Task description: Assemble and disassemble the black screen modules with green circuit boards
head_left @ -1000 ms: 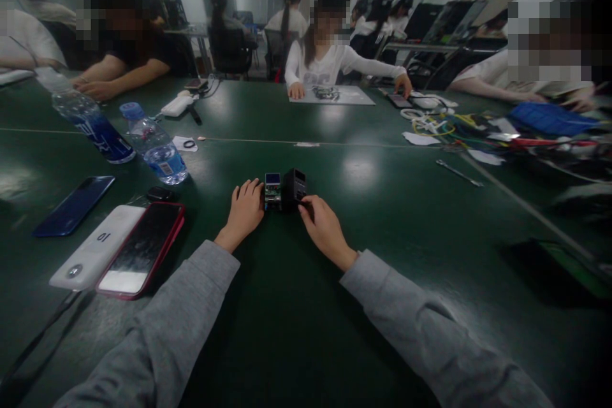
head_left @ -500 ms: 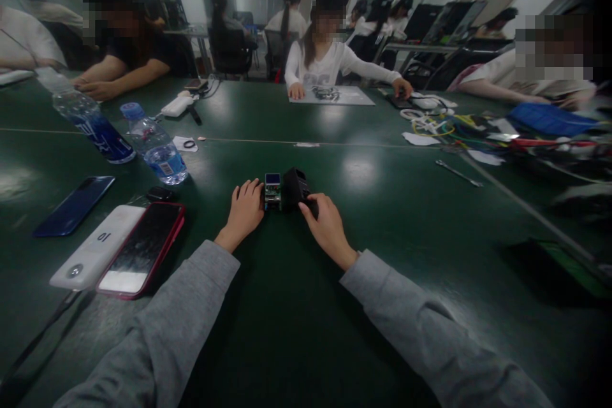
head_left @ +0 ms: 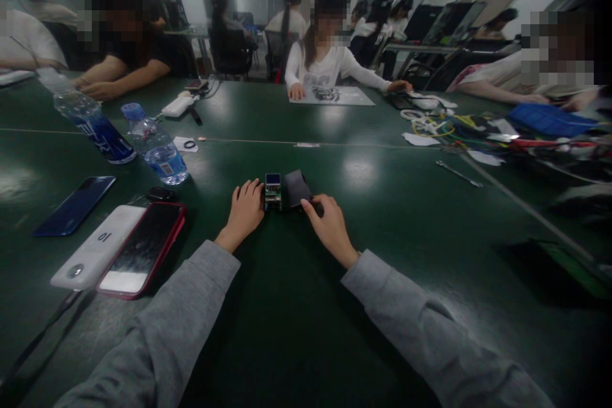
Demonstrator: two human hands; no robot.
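Head view: right hand (head_left: 331, 223) had its fingers clamped on the black case (head_left: 297, 187), boxy, smooth flat face showing, tilted above the glossy green desk (head_left: 272, 331). Green circuit board (head_left: 273, 194) with square screen (head_left: 273, 178) sat just left of it, beside the left hand (head_left: 245, 209). Left fingers: couldn't tell if gripping, tips hard to make out. Case underside hidden. Grey fabric sleeves (head_left: 179, 299) cut off below.
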